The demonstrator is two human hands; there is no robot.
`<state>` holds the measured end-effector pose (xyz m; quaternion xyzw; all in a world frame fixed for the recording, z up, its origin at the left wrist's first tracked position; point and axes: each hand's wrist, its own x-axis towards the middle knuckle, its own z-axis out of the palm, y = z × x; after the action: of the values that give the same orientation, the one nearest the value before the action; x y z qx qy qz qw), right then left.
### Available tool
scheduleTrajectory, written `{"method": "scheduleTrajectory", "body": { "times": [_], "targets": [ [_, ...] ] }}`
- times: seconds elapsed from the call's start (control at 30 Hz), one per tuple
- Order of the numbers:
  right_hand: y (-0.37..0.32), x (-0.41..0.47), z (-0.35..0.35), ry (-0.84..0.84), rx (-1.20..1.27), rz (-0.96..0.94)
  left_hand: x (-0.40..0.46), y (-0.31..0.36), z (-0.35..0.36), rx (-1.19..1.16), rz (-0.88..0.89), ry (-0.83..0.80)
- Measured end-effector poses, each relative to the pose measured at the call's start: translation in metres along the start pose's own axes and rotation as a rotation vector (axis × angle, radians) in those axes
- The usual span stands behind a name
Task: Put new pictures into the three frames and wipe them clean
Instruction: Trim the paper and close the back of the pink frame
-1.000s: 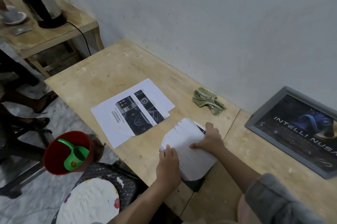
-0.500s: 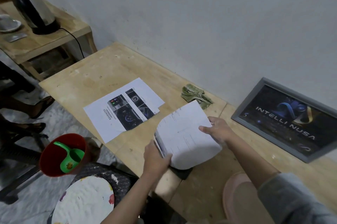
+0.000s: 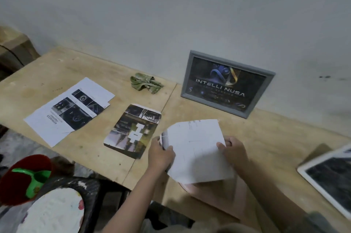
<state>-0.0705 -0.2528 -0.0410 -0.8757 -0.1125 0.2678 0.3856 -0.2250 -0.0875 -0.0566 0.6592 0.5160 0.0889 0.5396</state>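
Both my hands hold a white sheet of paper, blank side up, above a pinkish frame lying at the table's near edge. My left hand grips its left edge and my right hand pinches its right edge. A dark printed picture lies flat on the table just left of my left hand. Farther left lies another printed sheet. A grey frame with a dark "INTELLI NUSA" picture leans against the wall. A white frame lies at the right edge. A crumpled green cloth sits near the wall.
The wooden table runs along a white wall. Below its near edge stand a red bucket with a green scoop and a paint-stained round stool. Another wooden table is at the far left.
The view swung right. I lifted the white sheet to the right, and a dark printed picture now lies uncovered on the table left of my hands. The white frame came into view.
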Motion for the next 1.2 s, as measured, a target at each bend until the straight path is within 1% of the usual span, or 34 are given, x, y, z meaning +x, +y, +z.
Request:
{"method": "scheduleTrajectory", "body": {
  "times": [0.07, 0.17, 0.3, 0.37, 0.47, 0.57, 0.67, 0.77, 0.87, 0.93, 1.03, 1.2],
  "targets": [
    [0.028, -0.019, -0.014, 0.028, 0.022, 0.057, -0.016, 0.007, 0.025, 0.040, 0.039, -0.033],
    [0.058, -0.040, -0.015, 0.053, -0.098, 0.029, -0.023, 0.005, 0.049, 0.164, 0.131, -0.067],
    [0.085, -0.061, -0.010, -0.060, -0.243, 0.067, -0.031, -0.001, 0.073, 0.391, 0.231, -0.173],
    [0.096, -0.066, -0.004, -0.100, -0.354, 0.053, -0.034, -0.003, 0.075, 0.489, 0.265, -0.198],
    [0.106, -0.073, 0.006, -0.122, -0.515, 0.022, -0.033, -0.010, 0.076, 0.650, 0.370, -0.253],
    [0.114, -0.077, 0.013, -0.095, -0.600, 0.013, -0.028, -0.019, 0.076, 0.815, 0.455, -0.327],
    [0.113, -0.081, 0.016, -0.059, -0.665, 0.008, -0.024, -0.025, 0.075, 0.925, 0.488, -0.395],
    [0.110, -0.086, 0.021, -0.005, -0.719, -0.006, -0.020, -0.026, 0.075, 0.974, 0.535, -0.450],
    [0.112, -0.088, 0.022, -0.055, -0.720, 0.022, -0.018, -0.027, 0.078, 1.010, 0.562, -0.500],
    [0.111, -0.088, 0.022, -0.038, -0.726, 0.025, -0.015, -0.028, 0.079, 1.035, 0.594, -0.508],
    [0.111, -0.090, 0.023, -0.026, -0.704, 0.084, -0.011, -0.026, 0.082, 1.077, 0.638, -0.529],
    [0.113, -0.092, 0.026, 0.011, -0.662, 0.133, -0.009, -0.021, 0.088, 1.103, 0.659, -0.550]
  ]
}}
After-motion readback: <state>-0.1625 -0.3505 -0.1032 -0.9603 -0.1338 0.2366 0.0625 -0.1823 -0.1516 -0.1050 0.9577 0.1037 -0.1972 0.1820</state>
